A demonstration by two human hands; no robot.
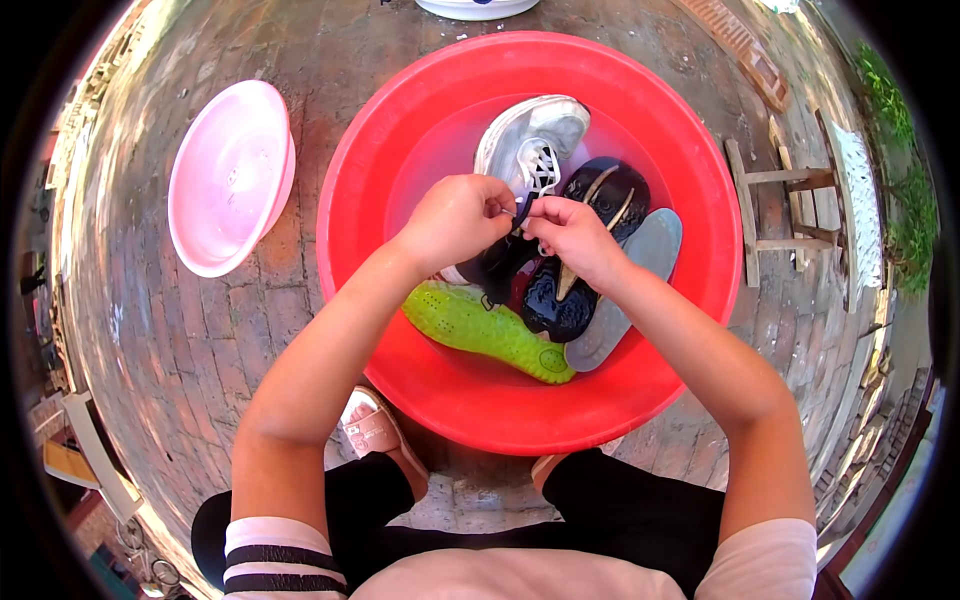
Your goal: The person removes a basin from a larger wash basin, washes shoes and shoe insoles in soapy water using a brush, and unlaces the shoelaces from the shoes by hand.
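My left hand (462, 215) and my right hand (578, 236) meet above a grey-white sneaker (512, 140) in the red basin (530, 410). Both are closed in a pinch, close together at the white shoelace (540, 168) and a small dark blue piece near the shoe's tongue. The fingers partly hide what lies between them. Under my wrists, the sneaker's opening looks dark. Around it lie a lime-green clog-like shoe (485, 330), glossy black shoes (612, 195) with tan strips, and a grey flat sole (600, 335).
A pink bowl (232, 180) rests tilted on the brick paving (250, 330) at left. To the right stands a wooden stool or frame (800, 205). A white basin (478, 8) shows at the top edge. My sandalled foot (370, 430) is beside the red basin.
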